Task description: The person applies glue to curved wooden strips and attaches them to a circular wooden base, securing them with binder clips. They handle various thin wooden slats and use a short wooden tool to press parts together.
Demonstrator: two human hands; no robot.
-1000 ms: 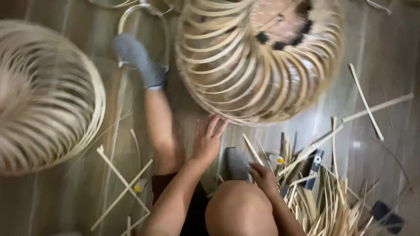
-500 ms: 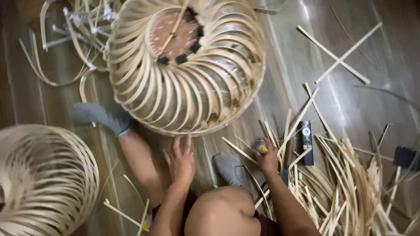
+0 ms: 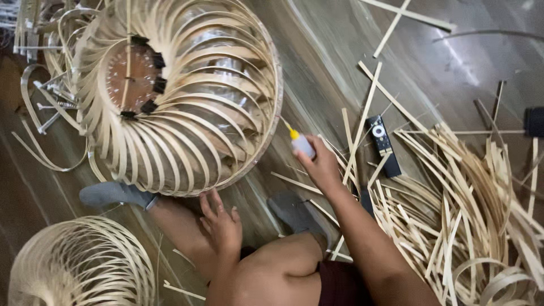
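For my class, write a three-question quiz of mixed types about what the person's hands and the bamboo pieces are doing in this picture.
1. True or false: the right hand holds a small glue bottle with a yellow tip.
2. What does the bottle's tip point towards? A) the woven bamboo frame B) the black remote C) the second frame at lower left
3. Fill in: the left hand is open, fingers spread, just below the frame's ____.

Key: 1 true; 2 A; 3 rim. Loose bamboo strips lie piled to the person's right on the wooden floor.
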